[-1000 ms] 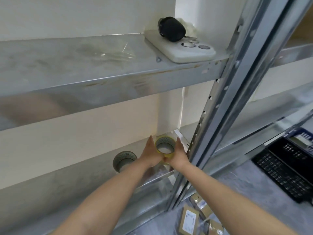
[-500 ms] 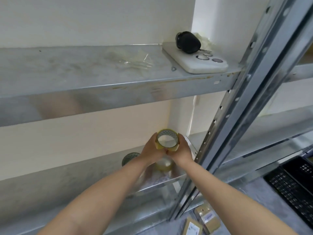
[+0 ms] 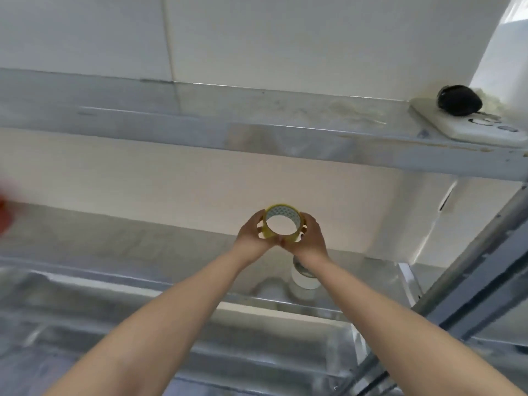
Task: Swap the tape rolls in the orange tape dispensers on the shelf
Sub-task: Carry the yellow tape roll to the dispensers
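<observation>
Both hands hold one yellowish tape roll in the air above the lower metal shelf. My left hand grips its left side and my right hand grips its right side, with the roll's open core facing me. A second, pale tape roll stands on the lower shelf just under my right wrist, partly hidden by it. A blurred orange-red shape shows at the far left edge; I cannot tell if it is a tape dispenser.
An upper metal shelf runs across the view above the hands. At its right end lies a white device with a black round object on it. A slanted steel upright stands at the right.
Both hands have lifted the yellowish tape roll up off the lower shelf. The view has swung left and up, so the orange-red shape has come in at the left edge.
</observation>
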The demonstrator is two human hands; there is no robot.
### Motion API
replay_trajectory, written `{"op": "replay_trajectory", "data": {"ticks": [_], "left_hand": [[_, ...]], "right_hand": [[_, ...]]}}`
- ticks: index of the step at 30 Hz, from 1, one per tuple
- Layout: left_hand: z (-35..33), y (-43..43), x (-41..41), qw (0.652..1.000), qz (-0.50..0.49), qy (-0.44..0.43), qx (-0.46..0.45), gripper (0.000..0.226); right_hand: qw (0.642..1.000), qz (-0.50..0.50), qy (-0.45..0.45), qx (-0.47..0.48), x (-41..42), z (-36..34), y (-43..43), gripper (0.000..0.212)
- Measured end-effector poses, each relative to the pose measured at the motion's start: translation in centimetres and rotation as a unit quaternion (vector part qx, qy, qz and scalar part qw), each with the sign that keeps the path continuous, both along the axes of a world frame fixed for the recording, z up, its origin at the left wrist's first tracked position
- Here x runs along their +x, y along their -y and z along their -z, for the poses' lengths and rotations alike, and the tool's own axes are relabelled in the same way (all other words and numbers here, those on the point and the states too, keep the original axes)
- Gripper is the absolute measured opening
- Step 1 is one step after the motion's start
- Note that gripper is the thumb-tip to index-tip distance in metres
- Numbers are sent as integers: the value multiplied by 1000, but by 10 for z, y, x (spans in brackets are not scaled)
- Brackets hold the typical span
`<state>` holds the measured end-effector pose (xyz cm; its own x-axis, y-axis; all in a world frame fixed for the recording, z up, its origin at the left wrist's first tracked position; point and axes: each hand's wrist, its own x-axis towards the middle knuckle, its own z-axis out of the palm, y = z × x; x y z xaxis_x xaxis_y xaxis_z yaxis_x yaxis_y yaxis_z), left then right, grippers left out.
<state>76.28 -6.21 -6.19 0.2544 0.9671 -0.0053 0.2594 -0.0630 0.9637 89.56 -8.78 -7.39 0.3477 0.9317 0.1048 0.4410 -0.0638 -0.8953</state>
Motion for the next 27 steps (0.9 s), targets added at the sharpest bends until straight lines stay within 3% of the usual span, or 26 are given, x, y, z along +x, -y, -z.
{"op": "replay_trajectory", "data": {"ticks": [9,14,27], "left_hand": [[-6,14,-114,990,-136,17,17,77],[-2,19,-172,984,-174,15,30,74],[0,35,-345,968,-247,38,23,70]], "right_hand": [[990,-139,5,32,-111,-22,-17,48],[986,-166,-3,27,-167,-11,-28,72],[963,-254,-92,14,-337,-4,-32,75]]}}
